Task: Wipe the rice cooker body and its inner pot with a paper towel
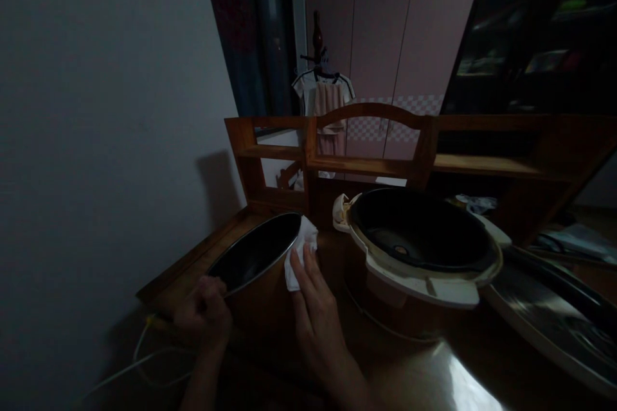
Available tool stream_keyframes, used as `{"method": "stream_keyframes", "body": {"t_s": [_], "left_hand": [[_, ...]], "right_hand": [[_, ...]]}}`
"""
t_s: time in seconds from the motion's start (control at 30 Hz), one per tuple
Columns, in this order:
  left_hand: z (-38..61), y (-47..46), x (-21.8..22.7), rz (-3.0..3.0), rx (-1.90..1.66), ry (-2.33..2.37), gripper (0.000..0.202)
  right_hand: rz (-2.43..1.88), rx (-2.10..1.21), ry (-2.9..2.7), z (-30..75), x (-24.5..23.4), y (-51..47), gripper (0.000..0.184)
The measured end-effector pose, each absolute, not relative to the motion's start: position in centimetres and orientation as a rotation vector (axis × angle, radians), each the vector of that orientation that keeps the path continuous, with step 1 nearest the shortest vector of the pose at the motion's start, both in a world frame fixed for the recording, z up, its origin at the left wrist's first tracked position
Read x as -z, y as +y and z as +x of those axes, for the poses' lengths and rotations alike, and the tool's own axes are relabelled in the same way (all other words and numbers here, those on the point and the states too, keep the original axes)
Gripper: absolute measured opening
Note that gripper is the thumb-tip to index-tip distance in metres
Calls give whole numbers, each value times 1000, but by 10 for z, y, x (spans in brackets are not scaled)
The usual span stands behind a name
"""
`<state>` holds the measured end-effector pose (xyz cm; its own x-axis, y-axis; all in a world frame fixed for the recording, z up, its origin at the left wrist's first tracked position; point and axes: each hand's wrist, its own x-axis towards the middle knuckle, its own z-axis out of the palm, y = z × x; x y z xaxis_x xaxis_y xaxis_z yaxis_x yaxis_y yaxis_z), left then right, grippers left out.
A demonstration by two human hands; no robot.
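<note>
A dark inner pot (260,298) with a thin metal rim stands tilted on the wooden desk. My left hand (205,308) is closed at the near left of its rim, gripping it. With fingers stretched and close together, my right hand (315,308) presses a folded white cloth (302,253) against the pot's outer side, just below the rim. To the right sits a cooker base (414,305) with a white collar and a black, hollow inside; a small round plate shows at its bottom. The lower part of the pot is lost in shadow.
A lid (544,308) with a long black handle lies at the right. A white cord (144,359) runs along the left. Behind the cooker rises the desk's wooden shelf (371,166). A bare wall (120,109) borders the left side. The light is dim.
</note>
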<state>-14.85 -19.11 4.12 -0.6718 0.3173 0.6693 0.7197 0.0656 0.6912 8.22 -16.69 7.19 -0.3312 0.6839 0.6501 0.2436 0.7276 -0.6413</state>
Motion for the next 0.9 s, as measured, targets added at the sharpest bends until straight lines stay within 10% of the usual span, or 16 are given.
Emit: {"method": "stream_keyframes", "body": {"t_s": [0.9], "left_hand": [[-171, -181, -130, -1499, 1193, -2311, 58]], "right_hand": [[-610, -236, -2097, 53, -91, -167, 80]]}}
